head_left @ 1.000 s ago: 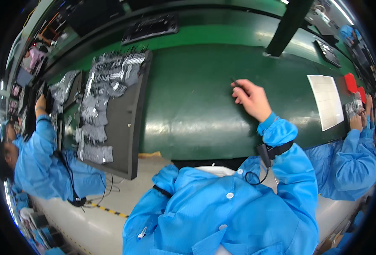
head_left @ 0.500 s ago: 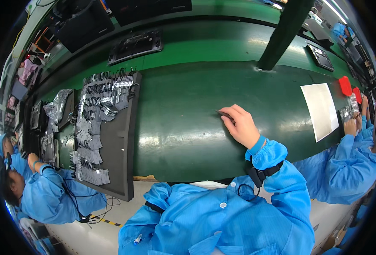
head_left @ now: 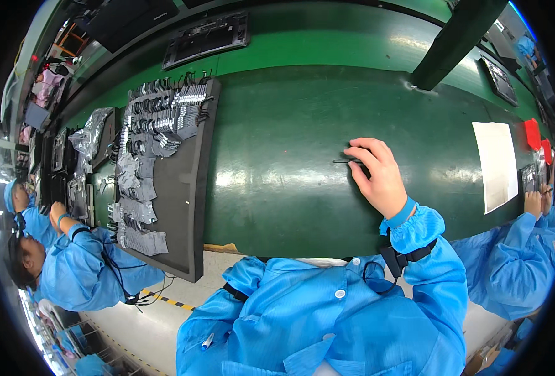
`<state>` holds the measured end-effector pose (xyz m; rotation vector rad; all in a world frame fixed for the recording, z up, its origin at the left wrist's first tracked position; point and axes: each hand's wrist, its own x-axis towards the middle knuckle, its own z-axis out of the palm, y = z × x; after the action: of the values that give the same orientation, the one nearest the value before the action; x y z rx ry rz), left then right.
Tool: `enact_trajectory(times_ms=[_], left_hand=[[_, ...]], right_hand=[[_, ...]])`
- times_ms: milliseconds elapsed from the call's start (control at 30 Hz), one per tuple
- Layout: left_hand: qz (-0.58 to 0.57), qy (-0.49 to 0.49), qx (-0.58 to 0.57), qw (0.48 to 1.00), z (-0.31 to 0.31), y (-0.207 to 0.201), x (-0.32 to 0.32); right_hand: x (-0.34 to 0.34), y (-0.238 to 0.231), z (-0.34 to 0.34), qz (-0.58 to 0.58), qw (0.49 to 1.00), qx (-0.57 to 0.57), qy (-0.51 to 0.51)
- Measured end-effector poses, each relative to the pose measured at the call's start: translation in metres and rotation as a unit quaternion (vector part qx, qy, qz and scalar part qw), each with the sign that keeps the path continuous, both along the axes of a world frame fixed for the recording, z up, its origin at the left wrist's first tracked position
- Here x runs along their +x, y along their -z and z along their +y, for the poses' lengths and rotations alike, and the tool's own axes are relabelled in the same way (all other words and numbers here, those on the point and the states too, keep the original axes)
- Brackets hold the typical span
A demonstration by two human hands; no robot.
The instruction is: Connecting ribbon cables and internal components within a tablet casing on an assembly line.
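My right hand [head_left: 381, 178] hovers over or rests on the green mat [head_left: 290, 207], fingers curled round a thin dark pointed tool [head_left: 342, 161]. Its tip sticks out to the left between thumb and fingertips; its exact kind does not show clearly. A teal band circles that wrist. Of my left arm only the bent blue sleeve [head_left: 205, 313] appears at the lower edge; the hand itself is out of sight. To the left a dark foam tray [head_left: 177, 219] holds rows of many small grey parts [head_left: 141, 169] with short black leads.
A white sheet [head_left: 495, 169] lies at the right, beside red bins [head_left: 532, 134]. A dark post [head_left: 453, 50] rises from the bench's far side. Flat device housings [head_left: 208, 41] lie at the back. Co-workers in blue sit at left [head_left: 95, 269] and right [head_left: 509, 269].
The whole view has shifted, so the bench sits higher and further right. The fingers of my right hand have spread slightly round the thin tool, which now points more level to the left.
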<state>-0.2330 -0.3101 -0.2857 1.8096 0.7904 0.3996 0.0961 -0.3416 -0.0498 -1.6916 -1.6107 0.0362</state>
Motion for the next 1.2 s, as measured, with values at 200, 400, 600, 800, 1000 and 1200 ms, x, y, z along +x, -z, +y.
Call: enact_trajectory(times_ms=[200,400,600,800,1000,1200], left_hand=[[0.017,0.009,0.016,1.000,-0.004,-0.005,-0.012],[0.026,0.024,0.035,0.999,-0.004,-0.009,-0.015],[0.038,0.036,0.051,0.997,-0.009,-0.013,-0.022],[0.051,0.044,0.064,0.996,-0.018,-0.018,-0.033],[0.058,0.052,0.081,0.994,-0.021,-0.020,-0.038],[0.057,0.071,0.096,0.991,-0.015,-0.019,-0.032]], right_hand=[[0.002,0.001,-0.002,-0.011,1.000,0.025,-0.004],[0.003,-0.002,-0.001,0.000,0.999,0.046,-0.014],[0.002,-0.005,-0.002,0.009,0.998,0.066,-0.020],[0.002,-0.002,-0.003,0.035,0.997,0.065,-0.023],[0.003,-0.002,-0.004,0.014,0.998,0.050,-0.029],[-0.002,-0.001,-0.003,0.023,0.998,0.050,-0.035]])
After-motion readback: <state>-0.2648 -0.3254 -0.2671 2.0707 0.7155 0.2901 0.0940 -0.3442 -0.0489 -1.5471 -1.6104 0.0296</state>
